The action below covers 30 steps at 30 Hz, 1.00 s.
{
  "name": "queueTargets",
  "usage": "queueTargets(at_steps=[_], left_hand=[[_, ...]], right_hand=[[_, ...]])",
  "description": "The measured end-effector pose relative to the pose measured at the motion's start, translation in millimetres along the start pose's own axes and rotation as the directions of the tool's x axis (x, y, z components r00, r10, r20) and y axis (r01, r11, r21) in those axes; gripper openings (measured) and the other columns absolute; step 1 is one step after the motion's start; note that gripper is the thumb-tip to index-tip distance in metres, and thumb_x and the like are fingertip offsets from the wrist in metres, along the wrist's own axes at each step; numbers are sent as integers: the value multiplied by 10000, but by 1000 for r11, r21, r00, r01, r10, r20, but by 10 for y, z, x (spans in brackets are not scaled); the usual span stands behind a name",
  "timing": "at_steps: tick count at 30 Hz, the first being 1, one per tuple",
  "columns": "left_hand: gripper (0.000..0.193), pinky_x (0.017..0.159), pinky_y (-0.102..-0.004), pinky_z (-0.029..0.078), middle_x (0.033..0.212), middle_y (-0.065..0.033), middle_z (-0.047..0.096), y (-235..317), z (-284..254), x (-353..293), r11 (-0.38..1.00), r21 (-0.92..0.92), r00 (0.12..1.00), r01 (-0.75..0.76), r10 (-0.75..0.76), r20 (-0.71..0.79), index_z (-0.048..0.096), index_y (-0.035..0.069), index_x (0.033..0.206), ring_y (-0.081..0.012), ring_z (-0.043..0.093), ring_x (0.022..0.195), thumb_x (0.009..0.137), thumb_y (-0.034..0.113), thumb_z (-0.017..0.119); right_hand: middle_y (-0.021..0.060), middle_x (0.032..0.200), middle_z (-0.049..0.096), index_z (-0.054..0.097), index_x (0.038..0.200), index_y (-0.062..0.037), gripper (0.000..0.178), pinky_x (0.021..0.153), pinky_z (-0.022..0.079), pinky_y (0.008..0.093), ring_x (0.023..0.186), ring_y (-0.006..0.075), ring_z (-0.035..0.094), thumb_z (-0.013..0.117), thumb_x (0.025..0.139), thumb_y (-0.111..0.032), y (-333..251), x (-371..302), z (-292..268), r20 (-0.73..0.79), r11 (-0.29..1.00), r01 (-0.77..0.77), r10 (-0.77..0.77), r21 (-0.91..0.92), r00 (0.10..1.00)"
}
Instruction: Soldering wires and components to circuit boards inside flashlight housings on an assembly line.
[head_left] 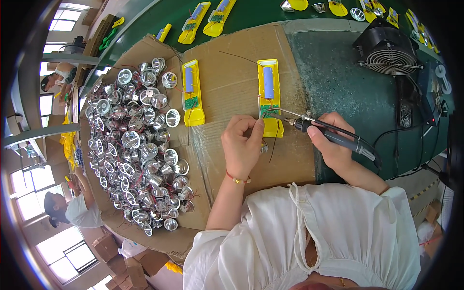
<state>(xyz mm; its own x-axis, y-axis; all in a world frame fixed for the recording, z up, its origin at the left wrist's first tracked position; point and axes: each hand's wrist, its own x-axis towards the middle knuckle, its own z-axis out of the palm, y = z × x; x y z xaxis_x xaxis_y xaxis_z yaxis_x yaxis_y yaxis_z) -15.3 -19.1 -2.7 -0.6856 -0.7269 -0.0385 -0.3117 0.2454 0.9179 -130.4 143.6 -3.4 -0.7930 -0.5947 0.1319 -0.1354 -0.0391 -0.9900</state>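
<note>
My right hand grips a soldering iron with a thin metal feed tube along it. Its tip meets the green circuit board in a yellow flashlight housing, which also holds a blue battery cell. Beside the board, my left hand is closed in a pinch; what lies between its fingertips is too small to make out. A silver reflector shows partly behind that hand. Farther left lies a second yellow housing with a cell, board and loose wires.
A big heap of silver reflectors with wires covers the cardboard sheet on the left. A black fan stands at the far right, near cables. More yellow housings lie along the back of the green table. Other people work at the far left.
</note>
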Motion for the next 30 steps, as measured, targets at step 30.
queueTargets(at_steps=[30], left_hand=[[71, 504, -249, 448, 761, -86, 569, 7, 33, 49, 1000, -5, 999, -21, 21, 47, 643, -34, 727, -144, 572, 557, 740, 34, 657]], right_hand=[[14, 629, 549, 539, 789, -16, 137, 490, 386, 212, 544, 45, 477, 667, 781, -63, 4, -90, -74, -4, 996, 66, -66, -68, 998]])
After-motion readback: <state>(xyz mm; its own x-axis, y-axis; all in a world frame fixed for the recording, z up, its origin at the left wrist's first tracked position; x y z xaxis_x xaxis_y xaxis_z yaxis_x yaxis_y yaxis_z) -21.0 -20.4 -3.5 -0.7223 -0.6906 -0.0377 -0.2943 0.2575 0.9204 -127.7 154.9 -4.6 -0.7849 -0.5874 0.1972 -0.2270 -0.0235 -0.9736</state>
